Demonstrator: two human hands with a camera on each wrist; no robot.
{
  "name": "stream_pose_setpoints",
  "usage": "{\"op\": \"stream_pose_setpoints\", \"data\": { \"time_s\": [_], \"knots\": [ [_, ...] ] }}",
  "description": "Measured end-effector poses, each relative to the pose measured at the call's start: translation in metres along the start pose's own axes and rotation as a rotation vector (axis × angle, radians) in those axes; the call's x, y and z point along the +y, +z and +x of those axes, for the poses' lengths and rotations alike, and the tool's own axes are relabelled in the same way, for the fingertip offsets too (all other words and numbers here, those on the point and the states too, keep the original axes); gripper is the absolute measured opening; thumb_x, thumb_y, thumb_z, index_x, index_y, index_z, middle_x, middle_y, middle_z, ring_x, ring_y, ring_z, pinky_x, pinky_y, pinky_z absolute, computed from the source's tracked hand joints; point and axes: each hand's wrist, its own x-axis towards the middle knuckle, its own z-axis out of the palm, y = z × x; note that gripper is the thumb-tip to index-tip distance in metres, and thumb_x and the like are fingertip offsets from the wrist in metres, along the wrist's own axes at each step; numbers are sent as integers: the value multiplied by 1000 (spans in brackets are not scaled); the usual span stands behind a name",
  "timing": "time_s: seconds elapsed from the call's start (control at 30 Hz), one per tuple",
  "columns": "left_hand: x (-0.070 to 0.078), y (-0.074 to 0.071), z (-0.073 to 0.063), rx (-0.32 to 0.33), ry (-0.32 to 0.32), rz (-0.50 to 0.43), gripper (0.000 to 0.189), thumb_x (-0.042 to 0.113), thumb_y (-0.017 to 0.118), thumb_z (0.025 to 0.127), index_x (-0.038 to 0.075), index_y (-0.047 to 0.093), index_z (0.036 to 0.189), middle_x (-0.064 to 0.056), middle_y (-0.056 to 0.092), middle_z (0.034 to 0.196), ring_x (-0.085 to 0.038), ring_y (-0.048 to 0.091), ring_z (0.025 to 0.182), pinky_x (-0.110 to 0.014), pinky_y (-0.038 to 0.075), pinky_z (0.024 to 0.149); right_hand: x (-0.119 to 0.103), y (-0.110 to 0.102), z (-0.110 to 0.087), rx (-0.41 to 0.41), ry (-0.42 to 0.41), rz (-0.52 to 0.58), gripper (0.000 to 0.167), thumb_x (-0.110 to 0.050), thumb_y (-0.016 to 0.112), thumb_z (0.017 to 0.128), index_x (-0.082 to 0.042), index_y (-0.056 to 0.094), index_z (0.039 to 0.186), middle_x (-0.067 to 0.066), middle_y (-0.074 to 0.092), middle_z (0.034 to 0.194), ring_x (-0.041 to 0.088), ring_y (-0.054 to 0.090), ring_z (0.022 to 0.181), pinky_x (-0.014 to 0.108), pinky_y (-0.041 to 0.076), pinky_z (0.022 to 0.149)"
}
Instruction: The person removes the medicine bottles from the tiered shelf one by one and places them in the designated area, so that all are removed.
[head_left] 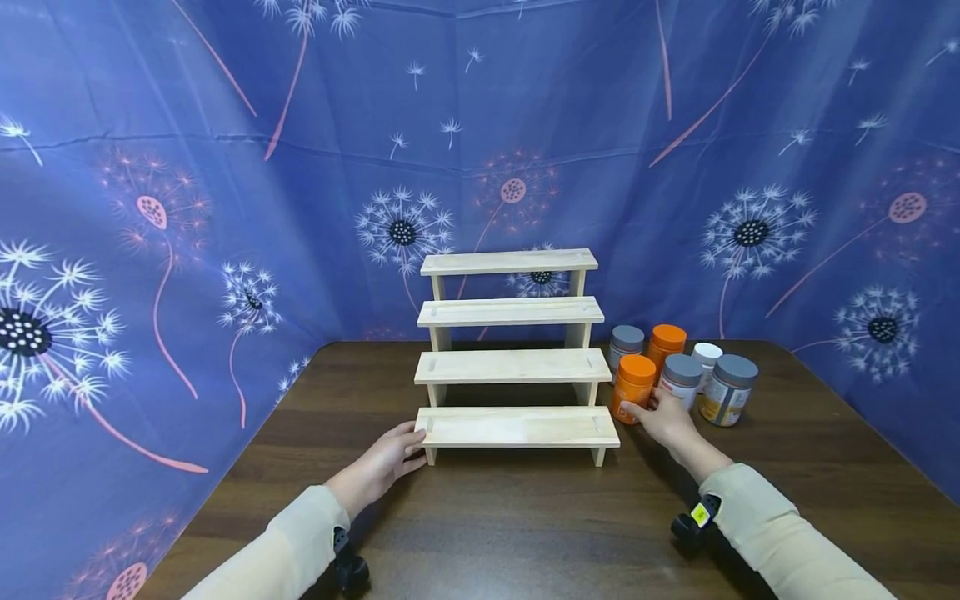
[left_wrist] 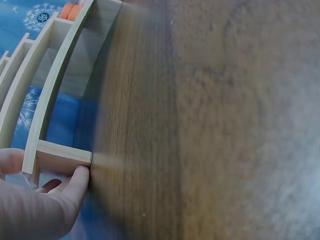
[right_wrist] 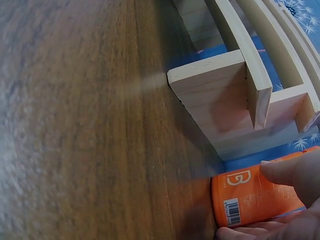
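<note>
A pale wooden step shelf (head_left: 517, 427) with several tiers stands on the table. My left hand (head_left: 386, 462) grips the left end of its lowest tier; in the left wrist view the thumb (left_wrist: 11, 161) lies at the board's end and a finger touches the side support (left_wrist: 65, 156). To the right of the shelf, my right hand (head_left: 667, 421) holds an upright orange supplement bottle (head_left: 632, 392). The right wrist view shows the thumb on one side of this bottle (right_wrist: 245, 195), fingers on the other, and a barcode near its base, which meets the table.
Behind and right of the held bottle stand another orange bottle (head_left: 667, 337), grey-lidded bottles (head_left: 726, 392) and a small white-lidded one (head_left: 707, 354). The dark wooden table (head_left: 495, 533) ends at a blue dandelion-print cloth (head_left: 300, 208) at the back and sides.
</note>
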Motion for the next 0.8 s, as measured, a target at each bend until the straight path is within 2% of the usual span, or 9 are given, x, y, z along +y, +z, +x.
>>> {"op": "stream_pose_setpoints", "data": {
  "time_s": [0.13,0.27,0.47,0.57,0.7,0.8],
  "knots": [
    [0,3,0,20,0,-20,49,11,39,103,-11,27,144,-31,46,140,-42,37,137,-54,37,112,0,-3,-1,-23,9,-9,61,-29,56,98,15,38,137,37,45,136,46,49,120,55,46,101],
    [-1,5,-3,48,9,-21,46,9,43,101,-12,33,140,-27,55,131,-40,44,132,-55,39,110,0,-6,-5,-46,18,-20,63,-32,56,99,13,37,138,36,44,138,46,48,122,56,44,102],
    [2,5,-5,89,26,-7,44,9,49,98,-12,39,135,-20,63,119,-28,57,117,-55,43,106,-4,-9,-10,-75,22,-27,65,-34,55,99,13,37,140,36,42,140,47,46,125,58,41,105],
    [5,3,-6,100,30,0,46,10,50,97,-12,38,136,-22,60,122,-25,57,114,-55,43,106,-7,-11,-11,-94,26,-26,70,-37,54,98,14,34,141,36,39,142,49,42,128,60,38,107],
    [7,-1,-5,110,38,18,50,10,48,98,-10,33,141,-28,52,132,-27,56,117,-55,42,107,-10,-15,-14,-119,42,-15,77,-41,54,98,15,28,144,36,33,146,50,36,133,61,34,110],
    [8,-4,-4,113,50,31,53,9,47,98,-8,29,145,-31,41,142,-34,50,126,-55,37,111,-12,-19,-19,-127,50,-17,79,-43,51,99,15,25,145,36,32,146,50,35,134,61,34,110]
  ]
}}
